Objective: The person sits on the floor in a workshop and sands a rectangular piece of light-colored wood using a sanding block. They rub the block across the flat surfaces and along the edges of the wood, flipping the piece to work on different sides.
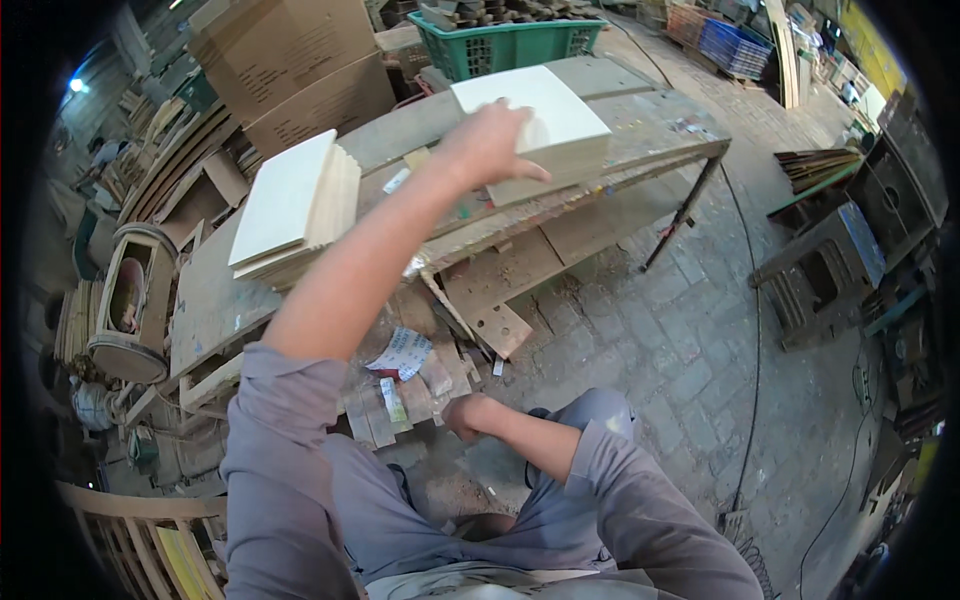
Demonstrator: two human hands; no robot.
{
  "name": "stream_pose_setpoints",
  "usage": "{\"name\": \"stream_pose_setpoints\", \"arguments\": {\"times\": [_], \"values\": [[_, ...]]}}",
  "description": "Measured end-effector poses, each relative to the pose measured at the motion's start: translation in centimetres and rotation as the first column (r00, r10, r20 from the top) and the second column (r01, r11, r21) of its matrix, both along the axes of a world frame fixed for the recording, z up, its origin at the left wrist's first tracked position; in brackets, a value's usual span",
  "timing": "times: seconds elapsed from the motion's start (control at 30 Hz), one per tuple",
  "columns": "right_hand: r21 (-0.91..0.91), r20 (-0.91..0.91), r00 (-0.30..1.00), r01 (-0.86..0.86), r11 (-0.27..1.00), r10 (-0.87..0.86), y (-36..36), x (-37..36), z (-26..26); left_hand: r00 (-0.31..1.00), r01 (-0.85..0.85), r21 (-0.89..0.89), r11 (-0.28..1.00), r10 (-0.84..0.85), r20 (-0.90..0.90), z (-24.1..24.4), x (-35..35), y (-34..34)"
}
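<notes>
My left hand (499,142) reaches over the workbench to a stack of pale wooden boards (574,112), its fingers spread on or just above the white top board; contact is hard to tell. My right hand (469,416) is low, between my knees and the bench, with its fingers curled; whether anything is inside them is hidden. A second stack of pale boards (281,206), its edges fanned unevenly, lies on the bench left of my left forearm. Between the two stacks are a small wood piece (417,157) and a white labelled object (397,181).
The metal-legged workbench (667,124) spans in front of me. Behind it stand cardboard boxes (300,67) and a green plastic crate (510,49). Wood pieces and printed paper (405,352) lie low before me. A cable (757,337) crosses the paved floor; wooden furniture stands on both sides.
</notes>
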State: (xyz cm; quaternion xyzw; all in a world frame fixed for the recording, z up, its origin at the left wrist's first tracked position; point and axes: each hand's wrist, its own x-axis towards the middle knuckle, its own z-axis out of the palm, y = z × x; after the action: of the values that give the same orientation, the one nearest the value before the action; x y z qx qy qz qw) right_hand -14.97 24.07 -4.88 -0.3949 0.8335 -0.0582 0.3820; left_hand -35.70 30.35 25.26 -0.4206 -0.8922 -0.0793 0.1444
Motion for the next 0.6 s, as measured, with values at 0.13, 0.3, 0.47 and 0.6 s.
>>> {"name": "stream_pose_setpoints", "arguments": {"times": [0.13,0.3,0.47,0.6], "values": [[0.022,0.006,0.994,-0.107,0.994,0.107,-0.4,0.0,1.4,1.000,0.009,-0.111,0.994,-0.006,0.023,2.6,-1.5,-0.2],[-0.080,0.007,1.000,0.008,0.997,-0.008,-0.3,0.6,1.8,1.000,0.024,-0.179,0.984,-0.024,0.006,3.6,-1.6,0.6],[-0.087,-0.005,0.999,-0.033,0.996,0.033,-2.0,0.5,1.9,0.992,0.039,-0.184,0.982,-0.016,0.125,4.7,-1.4,-0.4],[-0.037,-0.003,0.998,-0.058,0.998,0.057,-2.1,-0.2,0.2,0.992,0.083,-0.137,0.987,-0.069,0.105,4.2,-0.6,-1.2]]}}
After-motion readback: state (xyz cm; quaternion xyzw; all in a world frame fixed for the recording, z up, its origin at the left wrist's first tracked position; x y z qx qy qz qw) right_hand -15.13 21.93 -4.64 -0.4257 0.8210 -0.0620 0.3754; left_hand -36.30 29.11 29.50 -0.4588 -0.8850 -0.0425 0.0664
